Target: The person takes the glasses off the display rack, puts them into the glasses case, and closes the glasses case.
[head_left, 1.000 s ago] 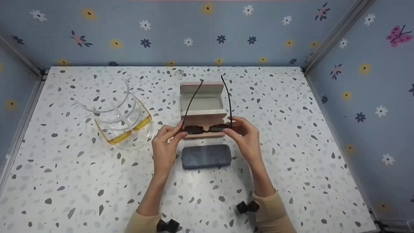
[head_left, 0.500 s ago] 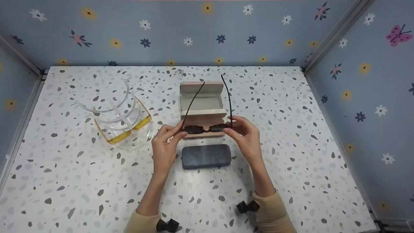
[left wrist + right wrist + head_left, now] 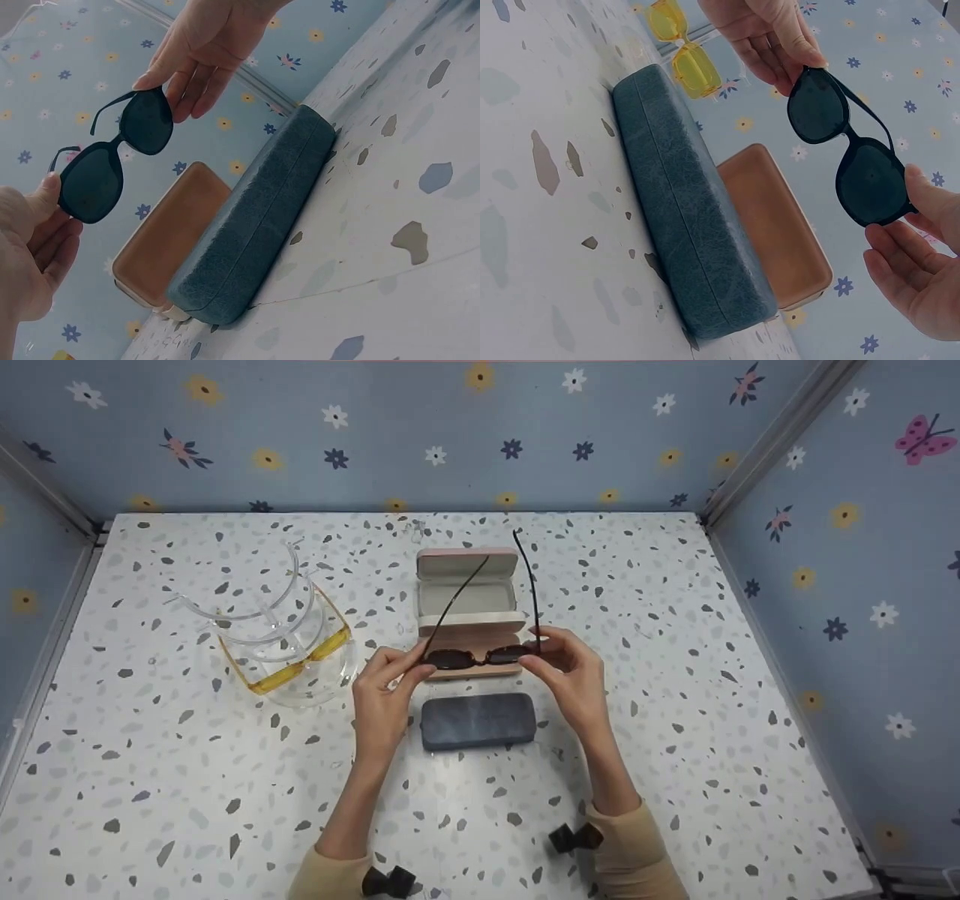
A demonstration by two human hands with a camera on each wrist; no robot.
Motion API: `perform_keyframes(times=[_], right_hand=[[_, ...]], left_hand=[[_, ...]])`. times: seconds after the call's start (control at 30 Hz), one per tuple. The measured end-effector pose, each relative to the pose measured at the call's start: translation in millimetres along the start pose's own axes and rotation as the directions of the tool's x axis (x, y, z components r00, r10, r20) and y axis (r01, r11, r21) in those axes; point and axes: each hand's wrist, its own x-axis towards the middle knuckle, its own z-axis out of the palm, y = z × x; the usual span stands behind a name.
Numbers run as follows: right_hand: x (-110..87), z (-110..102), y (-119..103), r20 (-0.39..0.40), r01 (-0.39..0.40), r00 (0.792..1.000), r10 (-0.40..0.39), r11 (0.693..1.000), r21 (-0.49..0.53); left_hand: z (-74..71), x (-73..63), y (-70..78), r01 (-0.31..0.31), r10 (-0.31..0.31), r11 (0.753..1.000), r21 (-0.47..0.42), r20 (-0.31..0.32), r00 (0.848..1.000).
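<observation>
Both hands hold a pair of dark sunglasses (image 3: 451, 660) by the outer ends of the frame, raised above the table with the lenses toward the person. My left hand (image 3: 381, 701) pinches one end between thumb and fingers. At the other end, my right hand (image 3: 576, 686) grips with thumb and fingertips. The thin arms point away, the left one angled inward. Under the sunglasses lies an open glasses case with a brown lining (image 3: 169, 232). A blue-grey glasses case (image 3: 480, 722) rests closed between the forearms.
Behind the brown-lined case stands another open case with a pale grey lining (image 3: 465, 598). To the left, a clear display stand (image 3: 295, 561) with curved bars bears yellow-lensed glasses (image 3: 274, 681). Flowered walls (image 3: 390, 431) border the speckled table (image 3: 225, 780).
The left arm of the sunglasses has swung inward, its tip shifting right. Both hands keep their grip in nearly the same place.
</observation>
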Motion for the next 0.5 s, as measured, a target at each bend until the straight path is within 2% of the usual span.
perform_keyframes(times=[0.5], right_hand=[[-0.1,-1.0,-0.1,-0.004,0.005,1.0,-0.005,1.0,0.001]], left_hand=[[0.1,0.5,-1.2,-0.025,0.025,1.0,0.006,0.006,1.0]])
